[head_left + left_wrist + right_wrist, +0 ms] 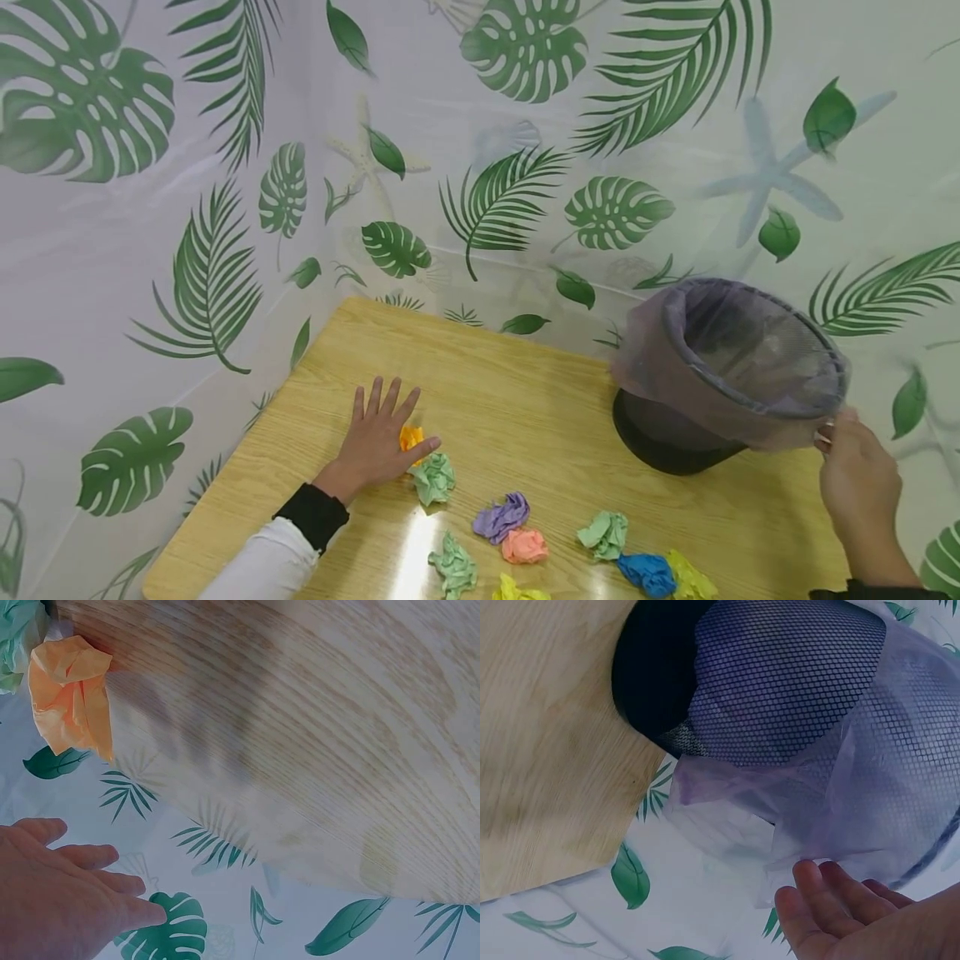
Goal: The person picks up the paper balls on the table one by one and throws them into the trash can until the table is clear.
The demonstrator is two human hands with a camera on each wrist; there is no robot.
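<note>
In the head view my left hand [375, 442] is spread flat over the table's left part, its fingers straight and holding nothing. Beside its thumb lie an orange crumpled paper [411, 439] and a light green crumpled paper [433, 478]. Over at the right, my right hand [858, 475] grips the near right rim of a dark mesh trash can [660, 429]. A thin purple trash bag [637, 358] lines the can and folds over its rim. The right wrist view shows fingertips [806, 874] against the bag's loose lower edge; the thumb is hidden there.
Several more crumpled papers lie along the table's near side, among them a purple one [501, 518], a pink one [525, 547] and a blue one [647, 575]. The wooden table [465, 383] meets a leaf-printed curtain [480, 125] at the back and left.
</note>
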